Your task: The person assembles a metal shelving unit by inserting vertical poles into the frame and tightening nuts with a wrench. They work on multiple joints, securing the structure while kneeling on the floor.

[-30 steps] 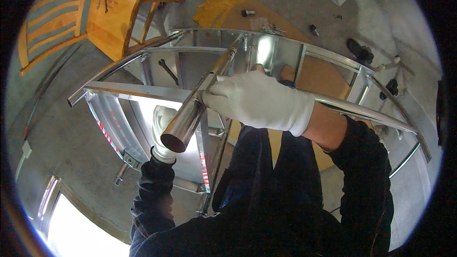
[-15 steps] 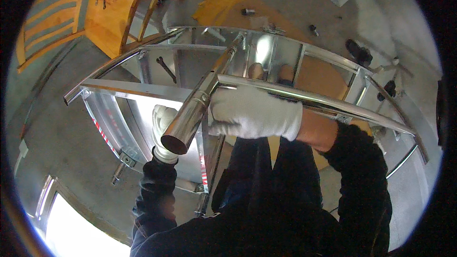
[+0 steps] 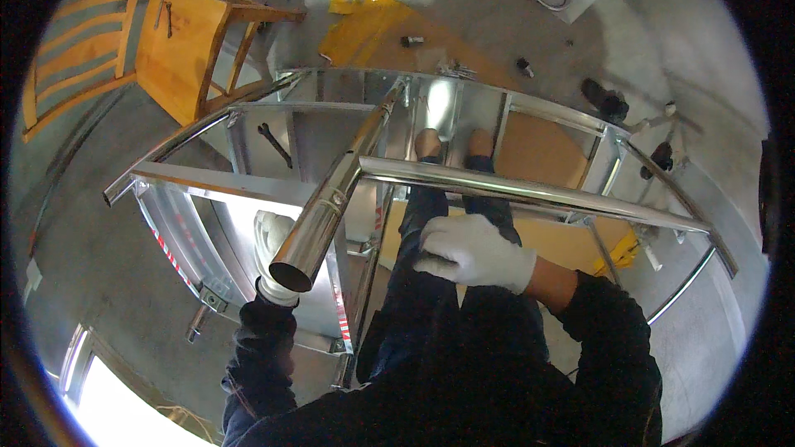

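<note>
A shiny steel tube [image 3: 325,209] with an open end points toward me, joined to a long cross rail [image 3: 530,186] of a metal frame. My left hand [image 3: 270,238], in a white glove, is curled beside and partly behind the tube's open end; the tube hides what its fingers hold, if anything. Below the cross rail, my gloved right hand [image 3: 476,255] hovers over my legs, apart from the rail. Its fingers bend inward, and whatever may be in them does not show. Under the tube lies a metal panel [image 3: 224,174] with red-and-white striped tape along its edges.
An open-ended wrench [image 3: 275,145] rests inside the frame. At the far left stands a wooden chair [image 3: 178,54] with more wrenches on its seat. Cardboard with yellow tape [image 3: 364,29], bolts [image 3: 455,69] and dark shoes [image 3: 604,101] lie on the floor beyond the frame.
My right hand has come away from the tube joint and drawn down and right, over my legs. My left hand stays by the tube's open end. The whole view has shifted slightly.
</note>
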`<state>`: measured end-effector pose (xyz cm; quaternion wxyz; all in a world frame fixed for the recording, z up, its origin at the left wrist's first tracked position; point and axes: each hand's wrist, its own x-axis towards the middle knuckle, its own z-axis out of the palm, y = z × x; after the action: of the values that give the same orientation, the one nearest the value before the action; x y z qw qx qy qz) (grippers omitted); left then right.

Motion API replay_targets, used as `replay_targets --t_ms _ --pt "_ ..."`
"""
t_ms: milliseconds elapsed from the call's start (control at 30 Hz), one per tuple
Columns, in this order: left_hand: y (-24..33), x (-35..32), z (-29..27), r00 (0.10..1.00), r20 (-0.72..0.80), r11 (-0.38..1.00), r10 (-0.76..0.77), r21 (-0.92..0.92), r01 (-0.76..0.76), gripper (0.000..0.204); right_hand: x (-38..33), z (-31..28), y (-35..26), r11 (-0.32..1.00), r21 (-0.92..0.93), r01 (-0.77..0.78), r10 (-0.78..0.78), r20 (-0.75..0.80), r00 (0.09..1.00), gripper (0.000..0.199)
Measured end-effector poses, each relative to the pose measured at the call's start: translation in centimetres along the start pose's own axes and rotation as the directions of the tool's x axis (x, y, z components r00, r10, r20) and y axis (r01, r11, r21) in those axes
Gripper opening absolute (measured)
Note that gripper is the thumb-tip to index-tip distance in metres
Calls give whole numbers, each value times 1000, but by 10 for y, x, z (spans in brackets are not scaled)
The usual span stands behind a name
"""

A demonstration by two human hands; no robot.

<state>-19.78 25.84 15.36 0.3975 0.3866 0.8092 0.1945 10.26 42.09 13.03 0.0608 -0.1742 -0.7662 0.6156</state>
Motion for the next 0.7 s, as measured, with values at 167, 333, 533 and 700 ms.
replay_targets --t_ms 167,333,533,700 --pt "0 11 9 988 -19 986 152 -61 -153 17 6 -60 -1 905 -423 -37 -91 -280 956 33" --pt "7 13 15 949 -58 951 309 1 -309 19 4 -61 19 710 -589 -386 402 -111 909 46" --pt "73 23 2 905 -22 883 425 227 -410 20 5 -58 28 667 -636 -387 443 -79 893 45" --pt "72 21 1 904 -1 879 427 234 -415 20 7 -55 23 648 -657 -386 437 -95 894 44"
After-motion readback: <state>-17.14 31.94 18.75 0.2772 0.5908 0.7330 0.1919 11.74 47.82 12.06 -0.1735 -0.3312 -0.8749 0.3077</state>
